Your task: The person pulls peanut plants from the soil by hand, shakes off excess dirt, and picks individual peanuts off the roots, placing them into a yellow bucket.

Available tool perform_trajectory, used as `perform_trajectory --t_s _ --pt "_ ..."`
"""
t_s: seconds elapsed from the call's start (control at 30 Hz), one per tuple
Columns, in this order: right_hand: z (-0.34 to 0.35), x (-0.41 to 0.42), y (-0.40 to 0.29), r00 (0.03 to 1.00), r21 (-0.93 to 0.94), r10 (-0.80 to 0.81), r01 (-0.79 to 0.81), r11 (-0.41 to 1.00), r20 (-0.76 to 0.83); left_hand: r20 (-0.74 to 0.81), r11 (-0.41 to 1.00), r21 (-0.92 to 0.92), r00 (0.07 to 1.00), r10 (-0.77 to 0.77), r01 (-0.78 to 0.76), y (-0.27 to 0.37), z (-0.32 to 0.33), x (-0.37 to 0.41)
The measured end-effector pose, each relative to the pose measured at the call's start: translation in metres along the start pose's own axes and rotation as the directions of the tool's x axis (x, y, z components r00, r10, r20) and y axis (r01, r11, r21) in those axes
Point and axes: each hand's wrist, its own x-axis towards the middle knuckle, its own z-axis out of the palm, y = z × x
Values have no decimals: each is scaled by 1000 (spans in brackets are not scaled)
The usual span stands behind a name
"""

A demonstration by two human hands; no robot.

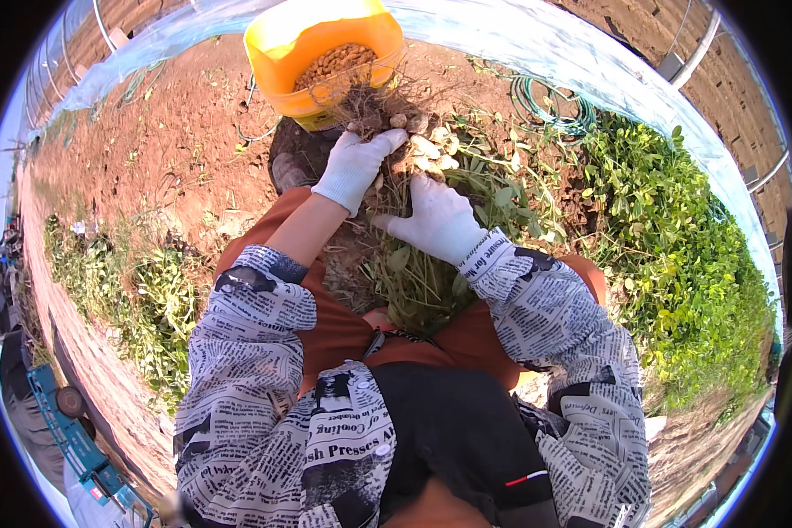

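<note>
My left hand, in a white knit glove, is closed on the root end of an uprooted peanut plant, its thumb and fingers by the soil-caked roots. My right hand, gloved alike, lies on the plant's stems just below a cluster of pale peanut pods; its thumb and fingers are spread around the stems. The leafy stems hang down between my knees. Beyond my hands stands a yellow plastic bucket with harvested peanuts inside; some roots overlap its near rim.
Uprooted plants lie to the right of my hands, near a coiled green hose. Leafy green plants grow farther right. Clear plastic sheeting runs behind the bucket. More plants lie at left, and a blue machine stands at lower left.
</note>
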Motion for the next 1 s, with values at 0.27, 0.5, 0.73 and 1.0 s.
perform_trajectory --t_s 0.27,0.5,0.73,1.0 --pt "-27 -21 40 869 144 -252 340 929 -425 84 962 -59 959 271 -266 18 -53 11" --pt "-57 -3 58 606 -113 -280 299 947 -745 226 903 -408 944 242 -134 37 -66 -1" --pt "-35 11 40 920 -78 -80 54 996 -383 279 878 -449 909 311 -163 41 -59 -16" --pt "-18 1 19 992 373 48 -1 928 -118 208 835 -522 923 324 -175 39 -59 -21"
